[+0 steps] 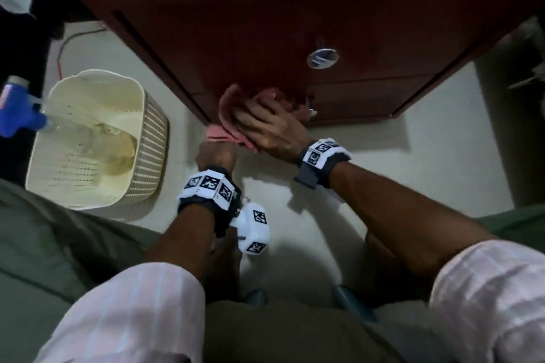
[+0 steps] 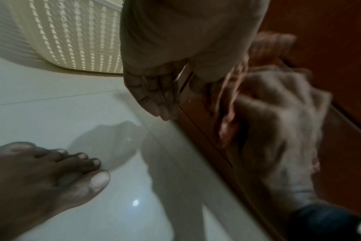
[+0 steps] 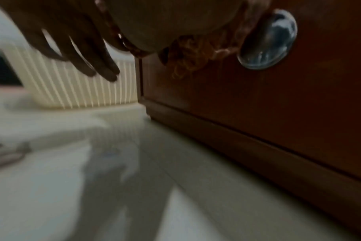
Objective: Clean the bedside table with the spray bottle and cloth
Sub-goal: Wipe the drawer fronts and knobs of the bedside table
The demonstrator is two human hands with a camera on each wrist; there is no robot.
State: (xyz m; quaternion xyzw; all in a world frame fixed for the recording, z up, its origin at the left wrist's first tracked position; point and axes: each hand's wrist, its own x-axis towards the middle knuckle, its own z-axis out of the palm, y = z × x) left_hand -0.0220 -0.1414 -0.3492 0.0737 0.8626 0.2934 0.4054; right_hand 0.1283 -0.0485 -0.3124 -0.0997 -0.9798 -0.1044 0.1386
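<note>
Pressing one pink cloth (image 1: 233, 106) against the bedside table (image 1: 265, 38), right hand (image 1: 268, 127) flat; left hand (image 1: 216, 153) loosely curled, holding nothing. One cream basket (image 1: 153, 127), contents unclear; one spray bottle (image 1: 17, 106).

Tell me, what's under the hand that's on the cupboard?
A pink cloth lies under the right hand, pressed against the bedside table. The hand hides the cloth's middle and the wood behind it.

Right hand (image 1: 267, 124) fingers spread flat, left hand (image 1: 216, 153) fingers loosely curled
</note>
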